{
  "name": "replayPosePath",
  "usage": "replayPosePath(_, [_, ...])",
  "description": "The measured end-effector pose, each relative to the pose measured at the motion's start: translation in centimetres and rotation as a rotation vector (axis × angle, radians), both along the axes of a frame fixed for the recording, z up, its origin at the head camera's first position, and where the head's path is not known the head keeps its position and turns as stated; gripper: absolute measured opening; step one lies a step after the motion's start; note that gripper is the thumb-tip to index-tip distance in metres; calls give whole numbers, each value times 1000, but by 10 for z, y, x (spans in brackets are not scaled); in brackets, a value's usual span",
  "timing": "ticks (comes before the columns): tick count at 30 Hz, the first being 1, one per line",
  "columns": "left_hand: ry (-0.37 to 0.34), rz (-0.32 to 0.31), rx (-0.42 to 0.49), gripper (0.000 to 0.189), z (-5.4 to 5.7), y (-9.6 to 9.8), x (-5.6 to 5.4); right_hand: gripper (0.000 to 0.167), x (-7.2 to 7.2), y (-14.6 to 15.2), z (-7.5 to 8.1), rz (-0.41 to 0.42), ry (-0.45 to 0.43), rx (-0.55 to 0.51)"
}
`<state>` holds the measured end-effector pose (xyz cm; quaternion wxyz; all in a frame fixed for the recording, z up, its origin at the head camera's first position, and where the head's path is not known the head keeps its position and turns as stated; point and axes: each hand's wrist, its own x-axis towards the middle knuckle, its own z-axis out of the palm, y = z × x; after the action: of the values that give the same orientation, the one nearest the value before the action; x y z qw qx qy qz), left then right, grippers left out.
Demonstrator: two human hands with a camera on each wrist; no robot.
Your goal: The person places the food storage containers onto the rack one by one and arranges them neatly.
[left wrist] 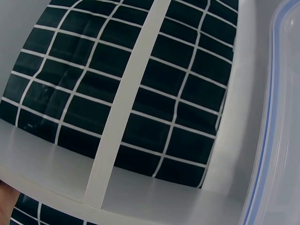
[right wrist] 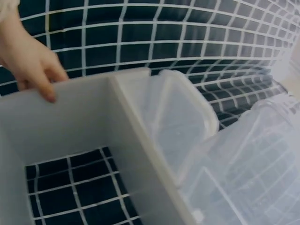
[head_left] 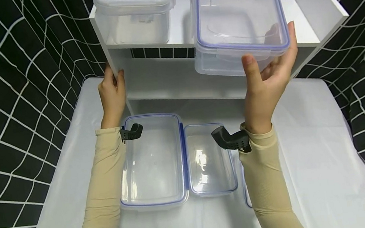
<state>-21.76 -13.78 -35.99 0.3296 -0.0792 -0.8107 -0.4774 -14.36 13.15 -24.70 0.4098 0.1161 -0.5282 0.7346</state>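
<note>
My right hand (head_left: pixel 270 75) holds a clear plastic food container (head_left: pixel 239 22) with a blue-rimmed lid by its near right corner. The thumb is on the front and the fingers are at the right side. This container is tilted at the top of a white shelf unit (head_left: pixel 165 75); whether its base touches the top board cannot be told. My left hand (head_left: pixel 112 95) grips the shelf's left side panel, thumb on the inner side. In the right wrist view the left hand (right wrist: pixel 37 65) curls over the panel edge. A second clear container (head_left: pixel 140 25) sits on the top board's left.
In front of the shelf, a large blue-rimmed container (head_left: pixel 152 161) and a smaller one (head_left: pixel 210 159) stand side by side on the white table (head_left: pixel 322 144). Another blue rim shows partly behind the right forearm. Black cloth with a white grid (head_left: pixel 5 110) surrounds the table.
</note>
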Motion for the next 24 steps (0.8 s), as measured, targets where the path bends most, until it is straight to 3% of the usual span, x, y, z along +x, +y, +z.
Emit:
replayPosePath(6, [6, -6, 3, 35, 1, 0, 0, 116, -1, 9, 7, 39, -37, 51])
replayPosePath(9, [10, 1, -1, 36, 1, 0, 0, 94, 7, 15, 4, 22, -43, 67])
replayPosePath(12, [12, 2, 1, 35, 2, 1, 1, 59, 15, 22, -1, -61, -81, 85])
replayPosePath(14, [11, 2, 6, 35, 3, 1, 1, 47, 17, 25, -4, -108, -98, 91])
replayPosePath(24, [0, 1, 5, 35, 3, 2, 4, 40, 9, 23, -5, -156, -18, 45])
